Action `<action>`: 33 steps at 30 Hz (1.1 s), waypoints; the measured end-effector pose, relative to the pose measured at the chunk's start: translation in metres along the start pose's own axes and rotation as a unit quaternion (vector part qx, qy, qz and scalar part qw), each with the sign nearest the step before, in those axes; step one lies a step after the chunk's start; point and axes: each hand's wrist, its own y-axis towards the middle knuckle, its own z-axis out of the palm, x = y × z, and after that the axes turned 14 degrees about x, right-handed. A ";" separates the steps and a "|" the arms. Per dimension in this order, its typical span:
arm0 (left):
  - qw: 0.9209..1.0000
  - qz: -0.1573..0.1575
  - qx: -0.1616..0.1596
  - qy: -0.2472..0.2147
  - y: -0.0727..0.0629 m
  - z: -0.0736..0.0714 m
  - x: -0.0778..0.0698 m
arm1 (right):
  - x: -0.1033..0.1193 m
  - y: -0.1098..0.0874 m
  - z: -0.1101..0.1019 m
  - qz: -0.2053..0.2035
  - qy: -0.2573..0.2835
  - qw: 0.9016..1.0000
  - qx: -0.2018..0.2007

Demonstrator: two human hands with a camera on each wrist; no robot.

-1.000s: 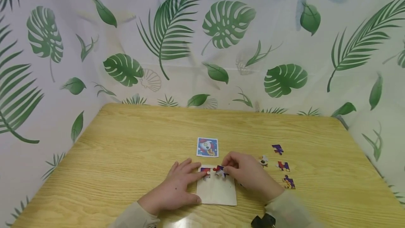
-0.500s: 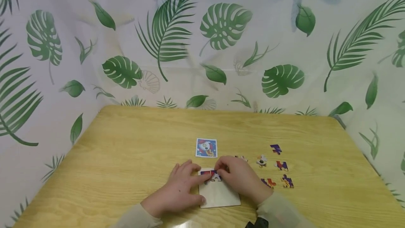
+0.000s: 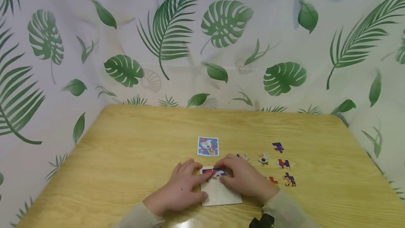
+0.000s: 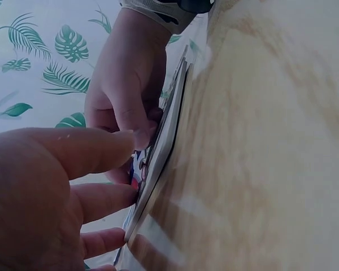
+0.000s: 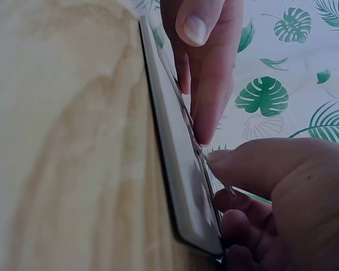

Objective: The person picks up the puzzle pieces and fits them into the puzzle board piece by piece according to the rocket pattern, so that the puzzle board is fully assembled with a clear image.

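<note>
A pale square puzzle board [image 3: 221,197] lies on the table before me, with a red and purple jigsaw piece [image 3: 206,170] in its far left corner. My left hand [image 3: 181,190] has its fingers spread at the board's left side, the index fingertip resting on that corner piece. Beside it, my right hand [image 3: 245,178] pinches a second jigsaw piece [image 3: 218,174], purple and white, at the far edge of the board. Tilted up in the right wrist view, this piece's thin edge [image 5: 230,191] shows between thumb and fingers. The right fingers partly hide it in the head view.
Behind the board lies a small picture card [image 3: 207,146] of a white rocket on blue. Several loose jigsaw pieces are spread to the right, among them a purple one [image 3: 278,147], a red one [image 3: 283,163] and a white one [image 3: 263,159]. A leaf-print curtain [image 3: 234,80] hangs behind the table.
My right hand has brought its piece leftward, up against the corner piece, and shifted its grip there. Loose pieces it covered now show. The left hand keeps its place on the board.
</note>
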 end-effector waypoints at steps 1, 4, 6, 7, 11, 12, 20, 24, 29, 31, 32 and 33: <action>1.000 0.001 -0.002 0.002 0.000 0.000 -0.001 | 0.000 -0.001 -0.001 -0.006 -0.006 1.000 0.001; 1.000 0.002 -0.002 0.005 0.002 -0.002 -0.002 | -0.002 -0.002 -0.003 -0.020 -0.021 1.000 0.001; 1.000 0.001 0.001 0.005 0.001 -0.002 -0.002 | -0.001 -0.002 -0.002 -0.021 -0.033 0.999 0.002; 1.000 0.001 0.002 0.006 0.001 -0.001 -0.002 | -0.001 -0.002 -0.001 -0.020 -0.039 0.999 0.001; 1.000 0.001 0.008 0.004 -0.001 0.000 -0.001 | 0.004 -0.001 0.004 -0.014 -0.059 0.998 -0.013; 1.000 0.003 0.007 0.005 -0.001 0.000 -0.001 | 0.005 -0.001 0.005 -0.010 -0.062 0.998 -0.018; 1.000 0.008 0.010 0.011 -0.002 -0.001 -0.001 | 0.009 0.001 0.004 0.013 -0.060 0.998 -0.019; 1.000 0.003 0.012 0.004 -0.001 -0.001 -0.002 | 0.005 0.000 0.003 0.016 -0.057 0.998 -0.012; 1.000 0.007 0.011 0.000 -0.001 0.000 -0.001 | 0.004 0.001 0.004 0.021 -0.053 0.998 -0.025; 1.000 0.012 0.012 0.000 -0.002 0.000 -0.001 | 0.005 0.002 0.005 0.032 -0.049 0.998 -0.031; 1.000 0.013 0.013 0.000 -0.002 0.000 0.000 | 0.006 0.003 0.006 0.039 -0.048 0.998 -0.033; 1.000 0.014 0.014 0.001 -0.002 0.000 0.000 | 0.007 0.004 0.006 0.044 -0.047 0.997 -0.036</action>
